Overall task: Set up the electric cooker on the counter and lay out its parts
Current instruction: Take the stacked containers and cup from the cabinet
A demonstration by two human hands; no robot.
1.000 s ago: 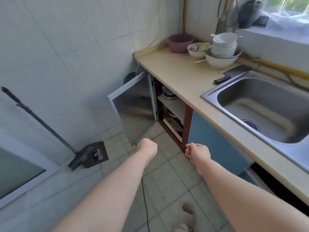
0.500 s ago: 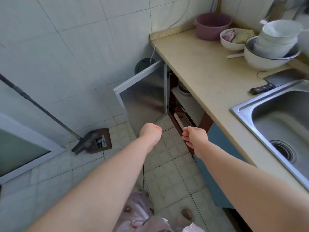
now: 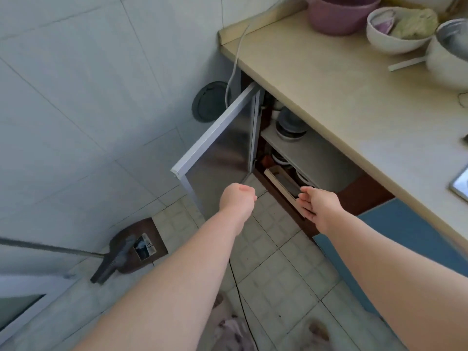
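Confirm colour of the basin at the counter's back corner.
The basin is dusty pink, clearest in the head view.

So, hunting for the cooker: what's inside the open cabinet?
On the shelf, stacked bowls; below, more dishes and a wooden tray. The counter hides the rest.

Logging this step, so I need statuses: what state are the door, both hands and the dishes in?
Door: open wide.
Left hand: curled in a fist, holds nothing.
Right hand: fingers relaxed, empty, near the cabinet opening.
Basin: upright on the counter.
Bowl: upright, something inside.
Dishes: stacked on the shelf.
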